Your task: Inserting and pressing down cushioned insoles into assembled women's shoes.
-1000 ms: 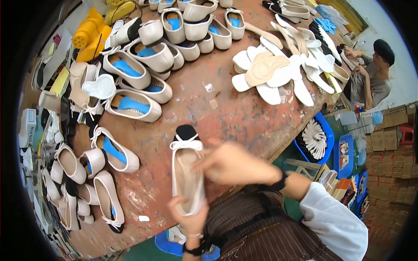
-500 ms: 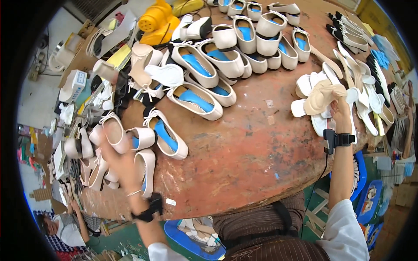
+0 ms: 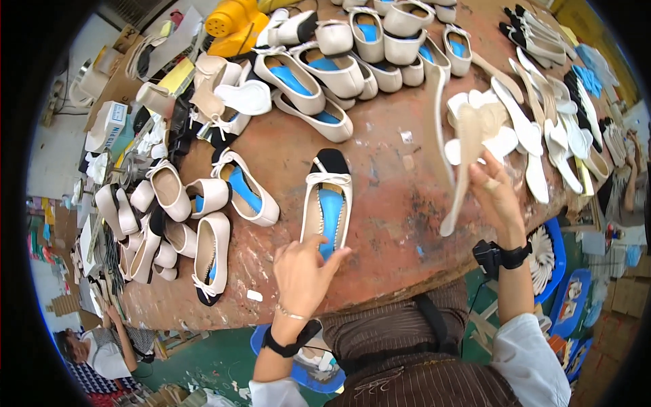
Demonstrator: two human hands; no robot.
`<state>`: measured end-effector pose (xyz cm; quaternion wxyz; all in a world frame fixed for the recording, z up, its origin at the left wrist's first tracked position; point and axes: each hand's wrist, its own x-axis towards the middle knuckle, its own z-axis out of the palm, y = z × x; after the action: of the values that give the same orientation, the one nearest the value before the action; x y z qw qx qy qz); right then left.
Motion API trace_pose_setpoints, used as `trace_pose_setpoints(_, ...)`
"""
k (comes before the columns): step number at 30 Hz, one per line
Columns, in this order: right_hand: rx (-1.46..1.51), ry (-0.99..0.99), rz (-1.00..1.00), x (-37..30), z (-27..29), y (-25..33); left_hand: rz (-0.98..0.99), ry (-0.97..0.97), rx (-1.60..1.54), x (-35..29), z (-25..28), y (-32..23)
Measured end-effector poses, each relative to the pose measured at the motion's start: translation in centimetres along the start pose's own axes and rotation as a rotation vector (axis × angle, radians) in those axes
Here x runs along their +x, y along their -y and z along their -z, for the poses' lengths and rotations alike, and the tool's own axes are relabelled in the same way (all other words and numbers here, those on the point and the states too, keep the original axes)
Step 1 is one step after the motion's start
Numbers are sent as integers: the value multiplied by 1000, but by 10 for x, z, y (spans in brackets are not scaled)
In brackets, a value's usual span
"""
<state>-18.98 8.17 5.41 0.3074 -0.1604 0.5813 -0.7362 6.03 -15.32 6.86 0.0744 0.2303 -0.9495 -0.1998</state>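
Moved since half a second ago: left hand point(image 3: 303, 278), from the shoes at left to a single shoe point(image 3: 313, 207) where bare table showed; right hand point(image 3: 498, 190), off the insole pile point(image 3: 536, 178) and nearer the body.

Shoe, one: pale, black toe, bow; flat on the table, toe away, directly ahead of the left fingers. Blue liner point(image 3: 331, 211) inside, reaching back between left thumb and forefinger.

Left fingers: thumb and forefinger apart, about the heel end; whether the others clamp the heel, hidden.

Insole point(image 3: 464, 163), one: beige, long, slim, blurred; pinched between right thumb and fingers, standing up just left of them. Second strip point(image 3: 434, 108), pale, blurred, further left of those fingertips; cannot tell if held.

Handling, judged: steady the heel from both sides so the shoe cannot swivel; keep thumb clear of the opening; pinch the insole by its edges, near mid-length, as a slim piece likely flexes; draw it well clear of the pile so no neighbour drags along.

Surroundings: insole pile, beyond and right of the right fingers. Shoe rows point(image 3: 405, 49), well beyond both hands. Loose shoes point(image 3: 213, 251), left of the left fingers. White scrap point(image 3: 254, 296), near, left of the left wrist. Table point(image 3: 386, 271), red-brown, worn, between the hands.
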Motion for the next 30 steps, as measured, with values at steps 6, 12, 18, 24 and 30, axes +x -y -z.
trace_pose_setpoints(6, -357, 385, -12, -42, -46, -10, 279, 135, -1030, 0, -18, -47)
trace_pose_setpoints(12, -84, -81, 422, -84, 15, 41, 272, 296, -1435, 85, -78, -76)
trace_pose_setpoints(18, -258, -194, 247, -95, 38, 14, -120, 253, -1467, 73, -117, -170)
trace_pose_setpoints(24, -206, -12, 333, -91, 25, 11, 163, 248, -1251, 109, -189, -125)
trace_pose_setpoints(30, 335, -149, 512, -112, 56, 56, 181, 93, -923, 115, -142, -105)
